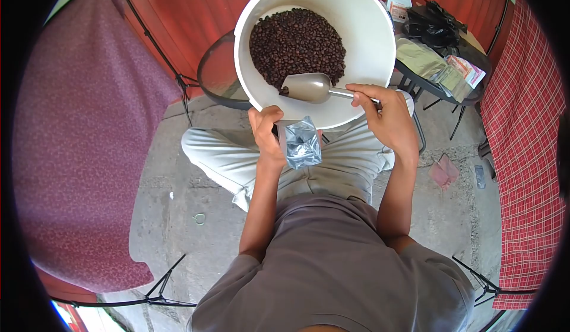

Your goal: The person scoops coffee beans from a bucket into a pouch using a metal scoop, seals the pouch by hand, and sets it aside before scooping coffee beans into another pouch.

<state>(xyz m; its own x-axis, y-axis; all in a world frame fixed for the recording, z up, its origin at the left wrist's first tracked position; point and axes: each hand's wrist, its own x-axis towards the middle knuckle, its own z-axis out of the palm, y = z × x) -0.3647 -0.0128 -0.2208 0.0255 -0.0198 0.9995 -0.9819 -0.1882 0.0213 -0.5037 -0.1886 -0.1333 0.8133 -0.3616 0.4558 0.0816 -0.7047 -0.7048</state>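
A white bucket stands tilted before my knees, with dark roasted coffee beans heaped on its left side. My right hand is closed around the handle of a metal scoop. The scoop's bowl lies inside the bucket at the lower edge of the beans, its mouth pointing left with a few beans at the tip. My left hand grips a silver-lined bag just below the bucket's near rim. The bag's mouth is open upward, showing shiny foil; how much it holds I cannot make out.
To the right, a small dark table carries flat foil bags, a black plastic bag and printed packets. A round glass-topped table stands behind left. Pink scrap lies on the concrete floor. Cloths hang on both sides.
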